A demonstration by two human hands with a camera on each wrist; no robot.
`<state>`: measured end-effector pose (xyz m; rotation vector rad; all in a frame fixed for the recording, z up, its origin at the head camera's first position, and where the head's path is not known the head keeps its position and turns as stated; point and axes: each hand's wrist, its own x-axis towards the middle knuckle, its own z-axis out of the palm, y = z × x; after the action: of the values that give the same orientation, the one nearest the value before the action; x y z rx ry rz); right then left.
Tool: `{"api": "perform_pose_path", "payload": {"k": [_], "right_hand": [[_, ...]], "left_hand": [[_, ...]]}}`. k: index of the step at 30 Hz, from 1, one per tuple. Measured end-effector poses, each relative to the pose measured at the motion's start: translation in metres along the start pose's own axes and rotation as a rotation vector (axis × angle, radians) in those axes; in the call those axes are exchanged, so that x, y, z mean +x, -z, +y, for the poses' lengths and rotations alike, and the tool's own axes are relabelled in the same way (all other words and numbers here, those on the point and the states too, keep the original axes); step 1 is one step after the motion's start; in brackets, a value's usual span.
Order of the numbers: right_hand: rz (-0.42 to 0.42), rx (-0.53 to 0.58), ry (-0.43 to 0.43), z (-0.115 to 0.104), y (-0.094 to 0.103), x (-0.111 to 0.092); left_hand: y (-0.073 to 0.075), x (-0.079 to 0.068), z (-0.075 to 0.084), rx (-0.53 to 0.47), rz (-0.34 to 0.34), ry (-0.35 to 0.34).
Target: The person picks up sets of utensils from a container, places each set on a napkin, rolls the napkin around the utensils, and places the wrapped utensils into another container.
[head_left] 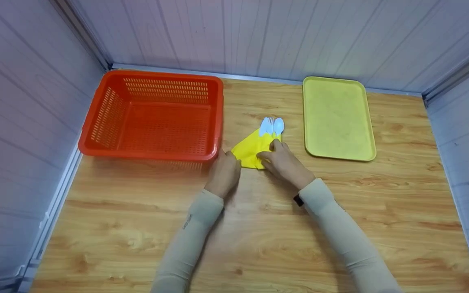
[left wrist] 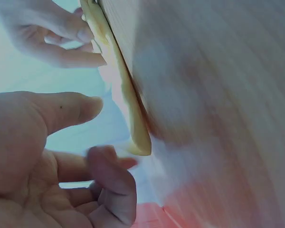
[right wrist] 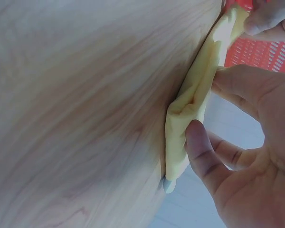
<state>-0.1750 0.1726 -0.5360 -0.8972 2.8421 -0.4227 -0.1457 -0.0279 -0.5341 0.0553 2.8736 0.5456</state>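
A yellow cloth napkin [head_left: 250,149] lies folded on the wooden table, partly over a white plastic knife [head_left: 264,126], fork [head_left: 270,125] and spoon [head_left: 279,125], whose upper ends stick out. My right hand [head_left: 285,162] touches the napkin's right part with thumb and fingertips set apart, as the right wrist view shows at close range. Beside the napkin's pointed left end is my left hand [head_left: 223,173]. In the left wrist view its thumb [left wrist: 88,109] stands apart from the cloth, and its bent fingers [left wrist: 116,185] are close to the tip. The cutlery's lower ends are hidden under the cloth.
An orange-red plastic basket [head_left: 218,118] with slotted sides stands at the back left, close beside my left hand. To the back right lies a yellow rectangular tray [head_left: 339,118]. Light panel walls [head_left: 242,36] enclose the table at the back and sides.
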Motion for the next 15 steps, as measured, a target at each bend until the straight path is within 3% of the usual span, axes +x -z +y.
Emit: {"api": "perform_pose_path", "payload": {"k": [5,10,13,15], "right_hand": [[-0.016,0.001,-0.012,0.0001,0.0005,0.0004],[-0.031,-0.003,-0.015,0.0007,0.0009,0.0012],[-0.043,0.0,-0.021,0.0011,0.0014,0.0016],[-0.05,0.003,-0.026,0.0012,0.002,0.0018]], "left_hand": [[0.0009,0.0028,-0.0045,0.001,-0.017,0.033],[0.0015,0.0019,-0.0067,-0.006,0.069,-0.001],[0.0024,0.0019,-0.0052,-0.083,0.118,-0.044],[0.0027,0.0027,-0.0035,-0.217,0.118,-0.05]]}}
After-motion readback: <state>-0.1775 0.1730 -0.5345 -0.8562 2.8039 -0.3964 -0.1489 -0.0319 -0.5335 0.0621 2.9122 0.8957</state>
